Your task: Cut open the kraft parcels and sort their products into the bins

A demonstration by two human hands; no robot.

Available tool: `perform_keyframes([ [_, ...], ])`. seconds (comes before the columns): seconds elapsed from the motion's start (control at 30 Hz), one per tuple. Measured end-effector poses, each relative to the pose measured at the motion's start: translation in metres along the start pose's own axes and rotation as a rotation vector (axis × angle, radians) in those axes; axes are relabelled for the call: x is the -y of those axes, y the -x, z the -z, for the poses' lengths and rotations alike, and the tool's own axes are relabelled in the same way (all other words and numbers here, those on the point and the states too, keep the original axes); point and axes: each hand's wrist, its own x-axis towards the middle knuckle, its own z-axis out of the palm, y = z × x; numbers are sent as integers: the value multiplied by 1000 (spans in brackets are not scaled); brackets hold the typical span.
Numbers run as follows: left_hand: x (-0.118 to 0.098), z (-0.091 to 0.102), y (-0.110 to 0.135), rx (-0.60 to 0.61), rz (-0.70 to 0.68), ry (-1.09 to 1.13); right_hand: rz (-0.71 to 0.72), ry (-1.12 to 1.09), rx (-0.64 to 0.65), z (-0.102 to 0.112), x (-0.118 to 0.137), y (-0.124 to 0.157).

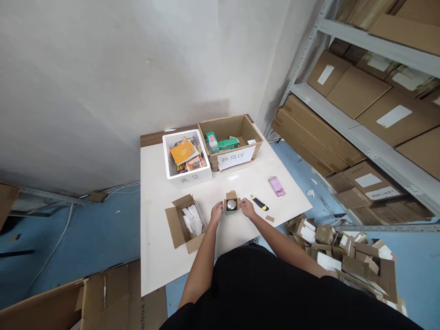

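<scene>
A small open cardboard box (231, 204) with a round shiny thing inside stands on the white table (161, 261). My left hand (216, 212) grips its left side and my right hand (246, 207) grips its right side, fingers curled round the walls. To the left lies a bigger open carton (178, 227) with white packing paper (193, 220) in it. A yellow and black utility knife (259, 203) lies just right of my right hand.
At the table's back stand a white foam box (187, 176) of colourful packs and a labelled cardboard box (237, 151) with green packs. A pink blurred thing (277, 186) lies on the right. Shelves of cartons (360, 91) rise on the right, scrap boxes (343, 252) heap below.
</scene>
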Motion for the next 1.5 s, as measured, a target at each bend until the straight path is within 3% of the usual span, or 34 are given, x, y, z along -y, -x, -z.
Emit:
perform_keyframes([
  [0.2, -5, -7, -10, 129, 17, 128, 68, -103, 175, -6, 10, 12],
  [0.33, -8, 4, -6, 89, -90, 143, 97, -211, 17, -1, 11, 26],
  [0.43, -8, 16, 2, 137, -164, 47, 133, -221, -88, 3, 9, 39],
  [0.53, -7, 20, 10, 212, -213, -64, 193, -128, -39, 3, 7, 46],
  [0.8, -7, 6, 8, 202, -240, -124, 319, 103, -24, -3, 8, 44],
  [0.97, -5, 8, 8, 218, -244, -181, 299, 149, -3, -5, 5, 45],
  [1.07, -1, 8, 9, 232, -238, -142, 259, 60, 27, -7, -4, 42],
  [1.23, 10, -6, 14, 87, -51, 129, 68, -313, 22, -21, -14, 31],
  [1.33, 9, -15, 12, 23, -25, 169, 34, -436, 43, -30, -6, 20],
  [1.43, -9, -15, -2, -33, -91, 134, 68, -456, 36, -25, 18, 0],
  [1.5, -35, -9, -19, -71, -165, 124, 129, -479, 46, -12, 42, -21],
])
